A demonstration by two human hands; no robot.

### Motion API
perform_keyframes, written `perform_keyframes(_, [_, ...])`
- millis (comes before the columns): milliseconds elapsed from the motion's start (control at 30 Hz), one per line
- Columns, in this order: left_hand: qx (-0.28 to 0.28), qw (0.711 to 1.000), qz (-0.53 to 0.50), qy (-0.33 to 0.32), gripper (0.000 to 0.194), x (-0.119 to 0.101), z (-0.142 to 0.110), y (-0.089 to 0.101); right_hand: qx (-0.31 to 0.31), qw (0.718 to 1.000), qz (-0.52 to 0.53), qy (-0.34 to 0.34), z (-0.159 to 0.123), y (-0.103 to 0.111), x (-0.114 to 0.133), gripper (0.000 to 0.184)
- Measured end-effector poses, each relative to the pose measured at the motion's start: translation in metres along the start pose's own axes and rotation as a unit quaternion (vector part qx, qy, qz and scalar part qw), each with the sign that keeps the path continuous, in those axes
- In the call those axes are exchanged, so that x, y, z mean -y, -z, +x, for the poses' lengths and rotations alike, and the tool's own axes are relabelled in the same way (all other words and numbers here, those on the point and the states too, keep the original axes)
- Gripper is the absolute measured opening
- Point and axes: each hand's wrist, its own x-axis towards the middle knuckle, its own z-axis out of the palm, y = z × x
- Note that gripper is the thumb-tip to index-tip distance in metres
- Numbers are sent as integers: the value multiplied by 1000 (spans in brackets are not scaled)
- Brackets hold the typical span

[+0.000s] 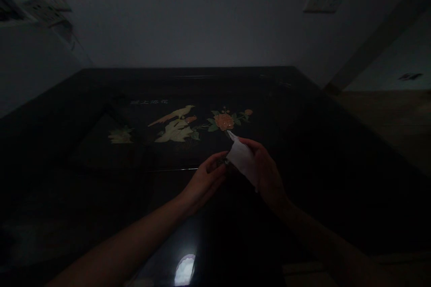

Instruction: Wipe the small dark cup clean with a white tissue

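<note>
The dark tabletop [313, 157] bears characters [149, 102], seemingly "錦上添花".

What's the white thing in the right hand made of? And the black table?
The white sheet looks like thin, dull paper or tissue, going by its folded, pointed corner; cloth is possible. The black tabletop seems hard and glossy because it shows a bright reflection: maybe lacquered wood or glass.
</note>
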Motion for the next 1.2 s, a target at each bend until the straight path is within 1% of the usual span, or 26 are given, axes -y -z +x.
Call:
perform_keyframes(133, [-25,999,33,-19,51,-1,1,-2,38,995,-58,68,-2,0,0,35])
perform_keyframes(267, [-53,997,60,-19,54,-3,0,-7,84,977,-133,142,-3,3,-1,39])
perform_keyframes(333, [-59,996,67,-15,56,-4,0,-9,93,971,-156,154,-3,4,-1,41])
perform_keyframes(400, [-56,996,70,-14,57,-5,0,-9,89,973,-152,147,-2,4,-1,40])
perform_keyframes(467, [-39,997,70,-18,58,-5,0,-8,70,985,-117,110,0,4,0,35])
perform_keyframes(567, [-9,997,77,-20,58,-4,0,-7,31,999,-35,2,5,3,-2,33])
perform_keyframes(633, [-4,997,81,-18,57,-5,0,-7,5,997,30,-70,8,1,-7,36])
perform_keyframes(700, [-6,997,78,-19,56,-5,0,-7,-17,984,112,-140,10,-1,-13,39])
perform_keyframes(767, [-8,997,71,-19,55,-6,-1,-9,-27,957,194,-215,11,-4,-19,42])
perform_keyframes(833, [-15,997,69,-18,55,-7,-1,-10,-31,934,246,-258,11,-7,-23,44])
perform_keyframes(867, [-18,997,69,-18,56,-7,-1,-11,-35,930,256,-261,11,-8,-23,44])
perform_keyframes(900, [-22,997,69,-19,56,-8,-1,-11,-42,933,254,-253,11,-8,-23,44])
perform_keyframes(933, [-26,997,69,-19,57,-8,-1,-12,-48,943,237,-231,11,-8,-22,45])
perform_keyframes(1033, [-41,997,63,-14,58,-7,-2,-11,-43,981,133,-136,10,-3,-14,43])
perform_keyframes(1100, [-45,997,59,-17,57,-6,-1,-10,-21,993,78,-85,6,1,-6,35])
perform_keyframes(1133, [-46,997,60,-20,57,-6,-1,-10,-2,999,27,-40,4,2,-3,34])
perform_keyframes(1200, [-55,996,70,-25,57,-5,-1,-9,46,995,-63,58,-1,3,2,34])
